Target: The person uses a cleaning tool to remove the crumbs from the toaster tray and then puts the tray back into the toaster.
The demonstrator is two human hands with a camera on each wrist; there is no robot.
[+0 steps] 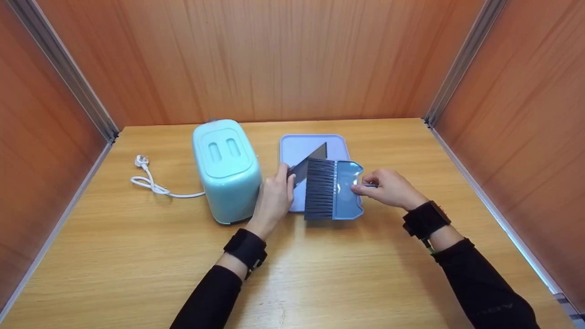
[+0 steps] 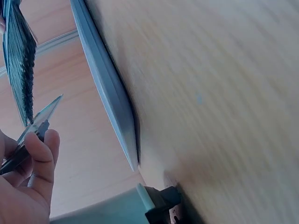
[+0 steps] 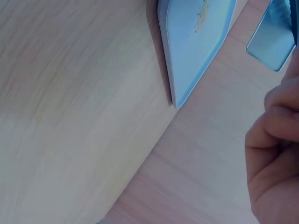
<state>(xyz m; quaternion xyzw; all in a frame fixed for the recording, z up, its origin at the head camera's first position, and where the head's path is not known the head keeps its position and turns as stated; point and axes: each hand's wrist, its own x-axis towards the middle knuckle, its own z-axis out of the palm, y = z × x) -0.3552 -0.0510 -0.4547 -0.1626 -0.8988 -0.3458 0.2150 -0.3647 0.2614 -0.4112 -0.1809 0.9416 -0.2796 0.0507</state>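
In the head view, my left hand (image 1: 273,194) grips a thin, flat grey metal plate, which looks like a crumb tray (image 1: 300,172), by its black edge. It is tilted above a lilac plastic tray (image 1: 292,145). My right hand (image 1: 393,188) pinches the short handle of a wide brush (image 1: 348,194) with dark bristles and a translucent blue head. The bristles point left and overlap the metal plate; the left wrist view shows their tips (image 2: 27,105) at or very near it. Yellowish crumbs (image 3: 202,16) lie on the lilac tray in the right wrist view.
A mint-green toaster (image 1: 235,196) with its lid on stands just left of my left hand. Its white cord and plug (image 1: 155,187) lie on the table farther left. Wood-grain panels (image 1: 274,59) enclose the table (image 1: 320,283) at the back and both sides.
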